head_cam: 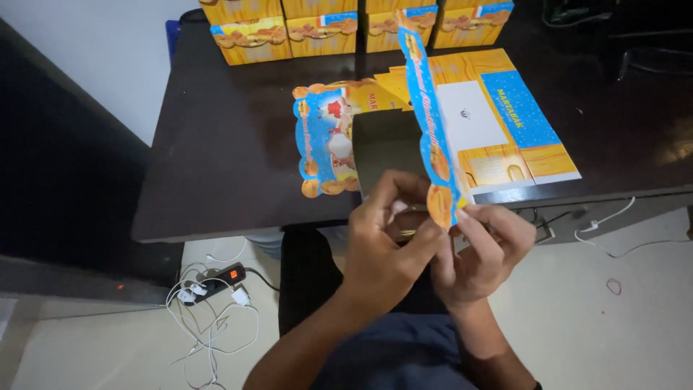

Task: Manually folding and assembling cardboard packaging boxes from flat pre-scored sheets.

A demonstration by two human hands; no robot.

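A half-folded carton (375, 144) was gripped at its near edge, the left hand (382, 245) closed around its brown inner wall and the right hand (480, 249) pinching a scalloped blue flap (427, 123). Beyond the fingertips, flat carton blanks (498, 123) were spread on the dark table (231, 144), with finished boxes (325, 29) stacked farther off.

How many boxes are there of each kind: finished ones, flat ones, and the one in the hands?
Finished boxes in the row at the back of the table: 4 in view, first one; the row runs past the picture's edge
Flat box stack: 1 stack, sheets too close to count
Half-folded box held by the left hand and right hand: 1
Total: 6
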